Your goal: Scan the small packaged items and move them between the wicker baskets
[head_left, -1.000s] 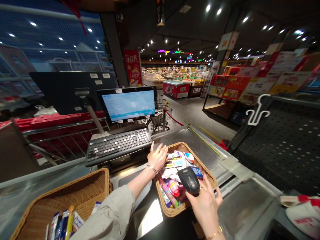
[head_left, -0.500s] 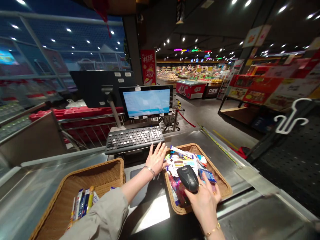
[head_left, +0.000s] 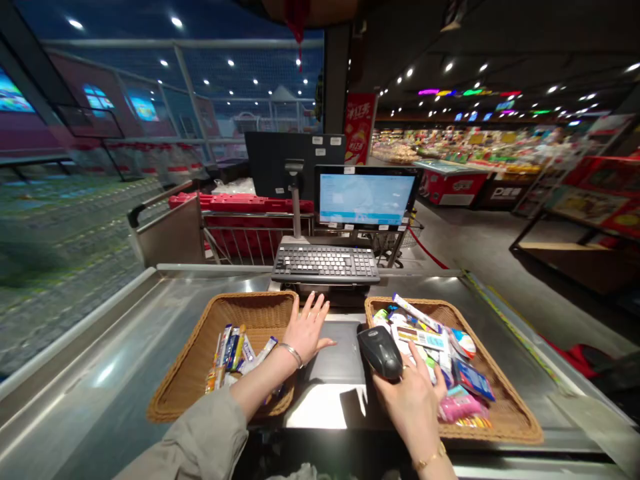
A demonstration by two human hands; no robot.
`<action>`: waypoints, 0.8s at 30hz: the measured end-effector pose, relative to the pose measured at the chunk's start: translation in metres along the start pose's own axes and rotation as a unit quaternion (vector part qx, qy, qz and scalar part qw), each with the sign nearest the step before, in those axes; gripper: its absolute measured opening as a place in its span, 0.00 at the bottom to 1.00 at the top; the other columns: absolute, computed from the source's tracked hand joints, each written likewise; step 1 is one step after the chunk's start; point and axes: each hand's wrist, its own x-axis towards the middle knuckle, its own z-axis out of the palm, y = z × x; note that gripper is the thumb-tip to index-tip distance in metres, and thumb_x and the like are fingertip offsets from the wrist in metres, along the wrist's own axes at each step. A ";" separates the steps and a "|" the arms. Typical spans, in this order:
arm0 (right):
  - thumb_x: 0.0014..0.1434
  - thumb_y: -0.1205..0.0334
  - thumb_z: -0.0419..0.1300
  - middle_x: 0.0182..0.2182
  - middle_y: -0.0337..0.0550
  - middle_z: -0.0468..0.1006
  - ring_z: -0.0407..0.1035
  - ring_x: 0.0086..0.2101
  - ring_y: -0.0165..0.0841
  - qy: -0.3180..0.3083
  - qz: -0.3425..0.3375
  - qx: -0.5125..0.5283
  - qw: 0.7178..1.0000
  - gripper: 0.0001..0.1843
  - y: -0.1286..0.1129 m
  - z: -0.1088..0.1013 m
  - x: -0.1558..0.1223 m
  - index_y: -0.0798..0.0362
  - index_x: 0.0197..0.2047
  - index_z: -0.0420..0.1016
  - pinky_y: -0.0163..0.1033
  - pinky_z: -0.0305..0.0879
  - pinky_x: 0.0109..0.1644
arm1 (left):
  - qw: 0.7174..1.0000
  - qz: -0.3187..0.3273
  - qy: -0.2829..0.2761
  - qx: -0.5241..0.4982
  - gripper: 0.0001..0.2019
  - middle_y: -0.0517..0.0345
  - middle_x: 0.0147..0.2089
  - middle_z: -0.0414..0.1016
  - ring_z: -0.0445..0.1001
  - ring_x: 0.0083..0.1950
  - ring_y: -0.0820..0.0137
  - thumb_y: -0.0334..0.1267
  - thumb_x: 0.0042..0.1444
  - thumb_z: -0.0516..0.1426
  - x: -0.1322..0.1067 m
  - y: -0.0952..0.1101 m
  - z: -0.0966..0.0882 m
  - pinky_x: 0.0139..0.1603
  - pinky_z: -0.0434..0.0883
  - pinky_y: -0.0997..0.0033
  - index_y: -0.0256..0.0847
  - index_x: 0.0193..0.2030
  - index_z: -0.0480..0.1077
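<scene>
Left hand [head_left: 307,330] open and empty, right by the left basket [head_left: 250,300] of bars [head_left: 227,348]; right hand [head_left: 407,407] clenched on a scanner [head_left: 380,353], and I'm seeing packets [head_left: 425,347] heaped in the right basket [head_left: 505,400].

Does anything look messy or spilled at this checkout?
Nothing has spilled. The one odd bit is the wicker basket on the right, where the heaped packets lie all jumbled. The bunched packets in the wicker basket on the left look much tidier.
</scene>
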 end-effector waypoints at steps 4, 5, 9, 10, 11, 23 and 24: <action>0.53 0.53 0.56 0.48 0.46 0.81 0.62 0.61 0.48 -0.012 -0.039 0.009 0.999 0.18 -0.015 0.012 -0.002 0.48 0.44 0.79 0.60 0.36 0.68 | 0.999 -0.043 -0.020 0.016 0.41 0.42 0.74 0.56 0.51 0.75 0.51 0.65 0.59 0.52 -0.042 -0.028 0.001 0.74 0.39 0.36 0.41 0.72 0.55; 0.53 0.54 0.57 0.48 0.46 0.81 0.62 0.61 0.47 -0.018 -0.048 0.013 0.999 0.17 -0.019 0.014 -0.003 0.48 0.44 0.79 0.59 0.36 0.68 | 0.998 -0.053 -0.026 0.020 0.40 0.42 0.74 0.56 0.51 0.75 0.52 0.63 0.60 0.52 -0.053 -0.036 0.002 0.74 0.40 0.37 0.41 0.72 0.56; 0.53 0.54 0.56 0.48 0.47 0.82 0.61 0.61 0.47 -0.043 -0.072 0.024 0.996 0.15 -0.036 0.020 -0.006 0.48 0.41 0.79 0.60 0.37 0.67 | 0.993 -0.104 -0.050 0.034 0.36 0.42 0.73 0.57 0.52 0.75 0.51 0.59 0.61 0.53 -0.089 -0.070 0.002 0.74 0.41 0.38 0.42 0.70 0.59; 0.53 0.54 0.56 0.48 0.47 0.81 0.61 0.61 0.47 -0.044 -0.077 0.025 0.996 0.15 -0.039 0.021 -0.007 0.48 0.41 0.78 0.60 0.37 0.67 | 0.992 -0.110 -0.060 0.033 0.35 0.41 0.73 0.58 0.52 0.75 0.51 0.59 0.61 0.54 -0.097 -0.079 0.002 0.74 0.42 0.38 0.42 0.70 0.60; 0.53 0.54 0.56 0.48 0.46 0.81 0.61 0.61 0.47 -0.043 -0.082 0.027 0.995 0.15 -0.043 0.022 -0.008 0.48 0.41 0.78 0.60 0.38 0.67 | 0.990 -0.119 -0.072 0.031 0.35 0.42 0.73 0.58 0.53 0.75 0.52 0.59 0.60 0.54 -0.103 -0.087 0.001 0.74 0.42 0.38 0.43 0.69 0.60; 0.55 0.52 0.57 0.46 0.48 0.82 0.63 0.60 0.48 -0.063 -0.116 0.030 0.991 0.15 -0.051 0.034 -0.016 0.50 0.39 0.79 0.60 0.41 0.66 | 0.960 -0.172 -0.216 0.049 0.29 0.41 0.74 0.55 0.48 0.76 0.51 0.45 0.59 0.58 -0.155 -0.167 -0.005 0.72 0.35 0.35 0.45 0.67 0.63; 0.55 0.52 0.56 0.46 0.48 0.82 0.63 0.60 0.48 -0.065 -0.117 0.029 0.991 0.15 -0.052 0.034 -0.016 0.50 0.39 0.79 0.60 0.41 0.66 | 0.958 -0.170 -0.224 0.049 0.29 0.41 0.74 0.55 0.48 0.76 0.51 0.44 0.58 0.59 -0.158 -0.171 -0.004 0.72 0.35 0.34 0.46 0.66 0.64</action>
